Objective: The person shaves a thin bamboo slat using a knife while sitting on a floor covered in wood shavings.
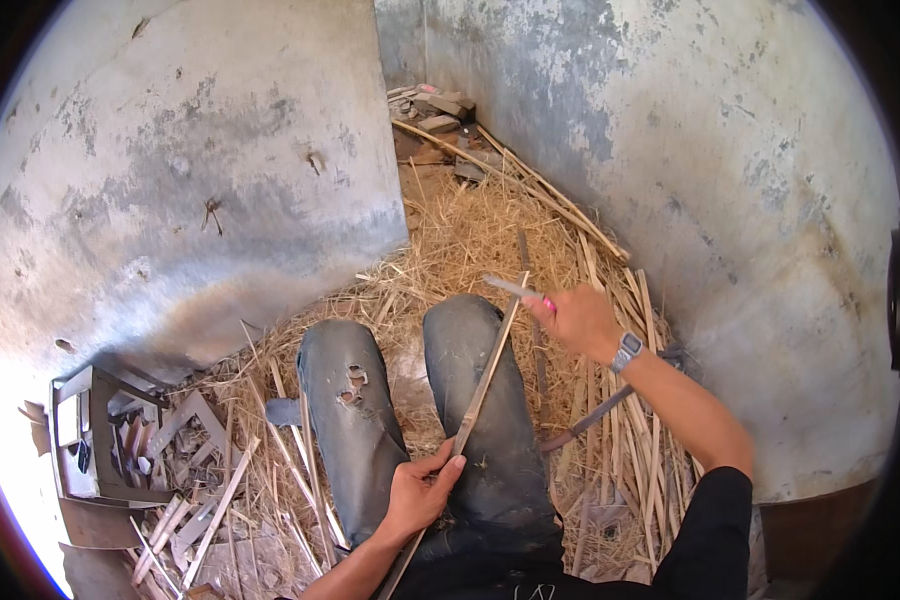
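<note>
My left hand (420, 492) grips the near end of a long thin bamboo strip (485, 375) that runs up across my right thigh. At the strip's far end, my right hand (578, 320) holds a small knife (515, 289) with a pink handle, its blade lying against the strip's tip. A watch sits on my right wrist. Both my legs, in grey jeans (355, 420), stretch out over a straw-covered floor.
Several split bamboo strips (630, 440) lie piled to the right of my legs. A dark curved blade (590, 415) rests on them. A grey crate (90, 440) with scraps sits at the left. Stained concrete walls (670, 150) close in, with debris in the far corner.
</note>
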Motion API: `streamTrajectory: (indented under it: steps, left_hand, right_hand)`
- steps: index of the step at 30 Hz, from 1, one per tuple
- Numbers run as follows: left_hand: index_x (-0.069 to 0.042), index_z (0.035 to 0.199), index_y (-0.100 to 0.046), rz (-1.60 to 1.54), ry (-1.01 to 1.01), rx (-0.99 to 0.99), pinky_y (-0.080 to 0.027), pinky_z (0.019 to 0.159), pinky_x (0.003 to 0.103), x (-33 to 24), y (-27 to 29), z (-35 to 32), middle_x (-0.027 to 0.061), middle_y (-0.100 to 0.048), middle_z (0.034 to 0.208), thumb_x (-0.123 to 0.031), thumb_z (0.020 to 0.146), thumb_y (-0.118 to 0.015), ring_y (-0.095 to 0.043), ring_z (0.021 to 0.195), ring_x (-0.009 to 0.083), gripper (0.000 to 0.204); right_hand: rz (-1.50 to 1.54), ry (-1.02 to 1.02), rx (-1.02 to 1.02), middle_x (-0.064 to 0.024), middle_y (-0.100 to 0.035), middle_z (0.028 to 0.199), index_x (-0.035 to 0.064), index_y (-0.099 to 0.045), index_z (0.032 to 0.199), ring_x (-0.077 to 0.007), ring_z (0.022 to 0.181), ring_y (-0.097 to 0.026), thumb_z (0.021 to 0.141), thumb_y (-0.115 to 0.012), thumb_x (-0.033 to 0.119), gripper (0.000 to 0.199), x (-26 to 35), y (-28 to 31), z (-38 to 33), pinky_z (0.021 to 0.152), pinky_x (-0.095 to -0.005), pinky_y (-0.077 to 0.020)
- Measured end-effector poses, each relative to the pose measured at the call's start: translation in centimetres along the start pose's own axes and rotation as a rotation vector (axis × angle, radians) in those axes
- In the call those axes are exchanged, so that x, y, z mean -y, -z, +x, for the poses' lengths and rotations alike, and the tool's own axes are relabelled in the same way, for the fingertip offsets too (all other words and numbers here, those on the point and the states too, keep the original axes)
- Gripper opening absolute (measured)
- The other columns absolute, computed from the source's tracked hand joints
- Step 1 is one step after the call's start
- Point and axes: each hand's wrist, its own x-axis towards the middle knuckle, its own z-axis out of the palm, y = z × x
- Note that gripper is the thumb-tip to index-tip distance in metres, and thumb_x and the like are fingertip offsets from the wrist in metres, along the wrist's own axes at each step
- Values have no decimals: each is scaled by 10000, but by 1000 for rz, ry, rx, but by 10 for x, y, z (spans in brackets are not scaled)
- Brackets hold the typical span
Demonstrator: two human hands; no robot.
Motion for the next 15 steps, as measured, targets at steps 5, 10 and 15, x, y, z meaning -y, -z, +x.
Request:
streamTrajectory:
  steps: [5, 10, 15]
  left_hand:
    - [82, 1386, -588, 36, -2, -15, -324, 440, 219, -2, -1, -1, -57, -549, 670, -177, 1018, -687, -430, 488, 4, 461]
    - [79, 1387, -589, 55, -29, -36, -340, 440, 219, -1, -3, 2, -58, -552, 652, -170, 997, -715, -439, 477, 6, 479]
    - [51, 1368, -620, 146, 106, 5, -441, 567, 206, -17, -4, -6, -32, -667, 815, -227, 986, -735, -527, 627, 5, 486]
  right_hand:
    - [52, 143, 29, -213, -584, 560, 50, -676, 665, -411, 516, -600, 1036, -415, 596, 710, 23, -15, -14, 509, -508, -473]
    - [98, 86, 97, -201, -578, 554, 57, -676, 664, -417, 548, -613, 1030, -461, 542, 645, 10, 1, -7, 547, -519, -483]
    - [81, -18, -78, -231, -514, 517, 23, -604, 602, -406, 466, -528, 1052, -418, 576, 737, -52, -20, 4, 482, -490, -423]
